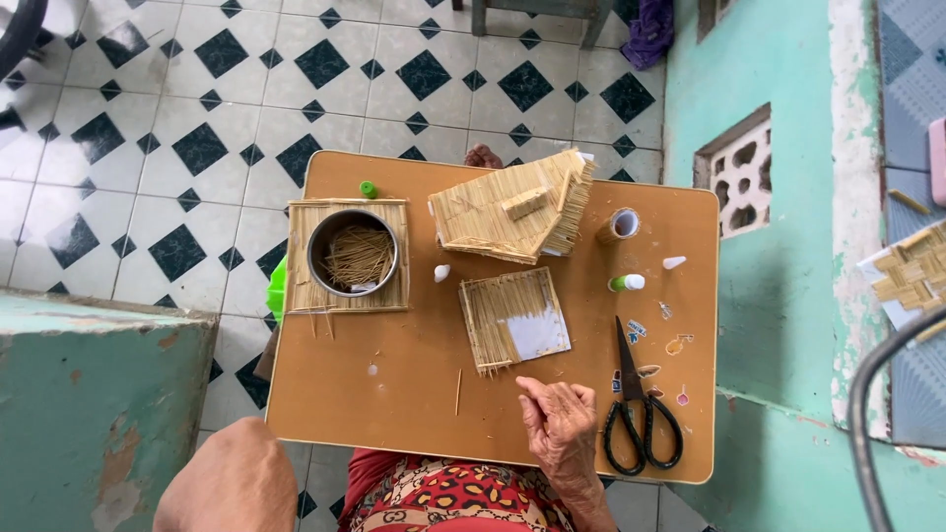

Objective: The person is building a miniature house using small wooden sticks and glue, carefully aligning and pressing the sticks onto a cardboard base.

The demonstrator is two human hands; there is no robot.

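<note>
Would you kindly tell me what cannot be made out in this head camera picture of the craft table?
- Left hand: not visible; only a bare knee or forearm shows at the bottom edge.
- Right hand: fingers curled, so whether it pinches a stick is too small to tell.
- Green plastic object: mostly hidden under the woven stick mat.
- Small stick house: its far side is hidden by its roof.

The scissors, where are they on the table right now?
In the head view the black-handled scissors lie near the table's front right corner, blades pointing away from the person, just right of the right hand and below the small green-capped bottle.
</note>
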